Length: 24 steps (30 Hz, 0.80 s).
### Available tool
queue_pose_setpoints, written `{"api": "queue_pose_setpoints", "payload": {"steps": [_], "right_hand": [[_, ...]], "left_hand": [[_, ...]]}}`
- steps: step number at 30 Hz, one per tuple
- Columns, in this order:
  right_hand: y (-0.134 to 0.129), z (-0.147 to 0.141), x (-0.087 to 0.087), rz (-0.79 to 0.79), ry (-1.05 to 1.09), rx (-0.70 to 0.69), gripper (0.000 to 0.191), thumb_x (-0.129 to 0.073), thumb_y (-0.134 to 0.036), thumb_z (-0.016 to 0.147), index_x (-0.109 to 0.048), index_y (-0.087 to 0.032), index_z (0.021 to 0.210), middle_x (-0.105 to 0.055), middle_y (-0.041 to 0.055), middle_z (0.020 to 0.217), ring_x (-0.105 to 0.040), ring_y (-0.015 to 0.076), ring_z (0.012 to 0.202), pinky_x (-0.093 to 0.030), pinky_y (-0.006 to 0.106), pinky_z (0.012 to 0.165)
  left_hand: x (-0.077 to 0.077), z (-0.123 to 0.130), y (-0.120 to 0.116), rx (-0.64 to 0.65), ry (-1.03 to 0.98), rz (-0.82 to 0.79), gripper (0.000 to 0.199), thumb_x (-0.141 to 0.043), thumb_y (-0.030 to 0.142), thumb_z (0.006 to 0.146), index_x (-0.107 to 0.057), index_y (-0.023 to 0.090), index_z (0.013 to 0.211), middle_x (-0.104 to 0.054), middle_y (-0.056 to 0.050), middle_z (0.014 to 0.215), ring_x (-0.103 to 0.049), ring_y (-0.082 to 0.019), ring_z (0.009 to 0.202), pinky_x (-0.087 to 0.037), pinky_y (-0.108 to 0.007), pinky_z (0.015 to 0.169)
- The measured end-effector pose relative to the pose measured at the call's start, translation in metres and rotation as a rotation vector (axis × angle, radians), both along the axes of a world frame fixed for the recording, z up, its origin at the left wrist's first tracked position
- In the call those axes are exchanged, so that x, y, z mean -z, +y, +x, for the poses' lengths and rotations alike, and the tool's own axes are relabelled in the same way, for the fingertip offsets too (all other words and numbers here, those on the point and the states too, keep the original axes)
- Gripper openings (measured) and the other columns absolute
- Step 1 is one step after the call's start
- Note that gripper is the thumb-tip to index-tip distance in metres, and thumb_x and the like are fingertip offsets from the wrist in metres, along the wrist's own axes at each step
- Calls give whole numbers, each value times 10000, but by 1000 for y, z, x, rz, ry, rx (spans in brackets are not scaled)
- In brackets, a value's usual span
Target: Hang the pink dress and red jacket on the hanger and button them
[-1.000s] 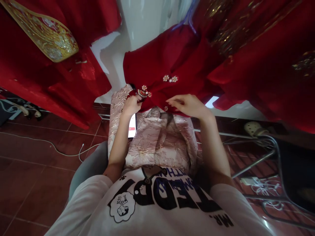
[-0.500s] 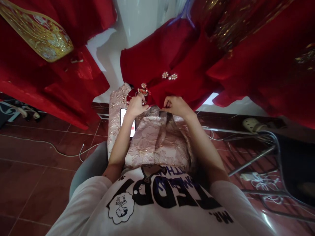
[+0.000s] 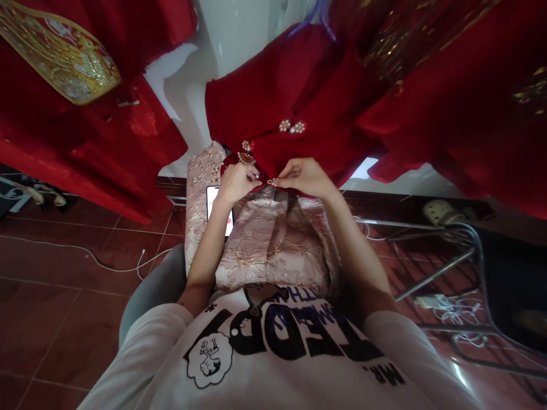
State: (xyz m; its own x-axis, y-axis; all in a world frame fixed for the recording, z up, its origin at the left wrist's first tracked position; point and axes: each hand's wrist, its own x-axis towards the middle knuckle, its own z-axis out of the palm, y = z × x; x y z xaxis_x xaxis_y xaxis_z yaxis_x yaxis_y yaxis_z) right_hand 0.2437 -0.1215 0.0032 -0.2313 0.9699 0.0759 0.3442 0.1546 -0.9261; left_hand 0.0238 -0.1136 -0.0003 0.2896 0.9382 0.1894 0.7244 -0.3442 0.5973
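A red garment (image 3: 239, 108) hangs in front of me, its lower part reaching my lap. Pearl flower ornaments (image 3: 292, 126) decorate it, and a jewelled brooch-like piece (image 3: 247, 158) lies just above my left hand. My left hand (image 3: 239, 182) is closed, thumb and fingers pinching the red cloth's edge. Facing it, my right hand (image 3: 305, 176) pinches a small gold ornament (image 3: 272, 182) at that edge, the fingertips almost meeting the left ones. Pink brocade fabric (image 3: 252, 245) is spread over my lap below both hands. A phone (image 3: 228, 225) rests on it, partly under my left forearm.
More red garments with gold embroidery (image 3: 81, 62) hang at left and right. A metal-framed chair (image 3: 481, 267) stands at right, near a clog (image 3: 440, 212) and tangled white cables (image 3: 459, 310). Another cable (image 3: 98, 263) crosses the tiled floor at left.
My right hand has moved left and slightly up, closer to my left hand. The small gold ornament now shows between the fingertips. The view has shifted slightly.
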Motion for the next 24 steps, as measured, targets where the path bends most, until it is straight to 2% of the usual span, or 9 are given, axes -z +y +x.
{"api": "queue_pose_setpoints", "payload": {"steps": [3, 6, 10, 14, 20, 24], "right_hand": [[1, -17, 11, 49, 37, 65, 301, -905, -331, 622, -653, -181, 690, -769, 50, 787, -733, 186, 765, -580, 305, 732], [2, -30, 21, 84, 39, 131, 268, -886, -282, 655, -641, -186, 701, -777, 47, 802, -751, 195, 777, -590, 314, 746], [3, -35, 24, 93, 35, 178, 206, -848, -205, 696, -643, -188, 710, -777, 37, 792, -764, 201, 777, -597, 322, 763], [3, -36, 26, 65, 38, 157, 197, -855, -194, 693, -659, -183, 708, -782, 40, 800, -765, 206, 775, -606, 326, 762], [5, -42, 37, 103, 63, 179, 318, -925, -359, 669, -660, -194, 727, -786, 45, 809, -769, 209, 796, -629, 341, 798], [4, -43, 38, 126, 59, 183, 355, -930, -416, 672, -654, -201, 733, -791, 44, 820, -770, 207, 798, -635, 341, 805]], "left_hand": [[-3, -1, -1, -22, -40, -14, 120, -800, 58, 802, -802, 121, 905, -807, -67, 905, -765, -230, 854, -556, -304, 813], [-4, -2, -1, -33, -44, -55, 158, -803, 49, 779, -794, 121, 920, -802, -62, 894, -763, -226, 848, -562, -302, 822], [-1, -2, 0, -34, -33, -91, 163, -799, 38, 770, -791, 123, 909, -799, -65, 889, -762, -226, 845, -564, -305, 826], [4, -2, 2, -48, -94, -89, 115, -795, 42, 758, -782, 118, 843, -800, -79, 895, -765, -228, 856, -570, -298, 807], [11, -5, 7, 1, -196, -156, 111, -835, 55, 708, -780, 117, 781, -798, -73, 843, -764, -216, 816, -574, -279, 773], [10, -6, 7, 15, -201, -126, 40, -794, 94, 777, -812, 121, 801, -804, -73, 844, -772, -221, 832, -580, -286, 783]]}}
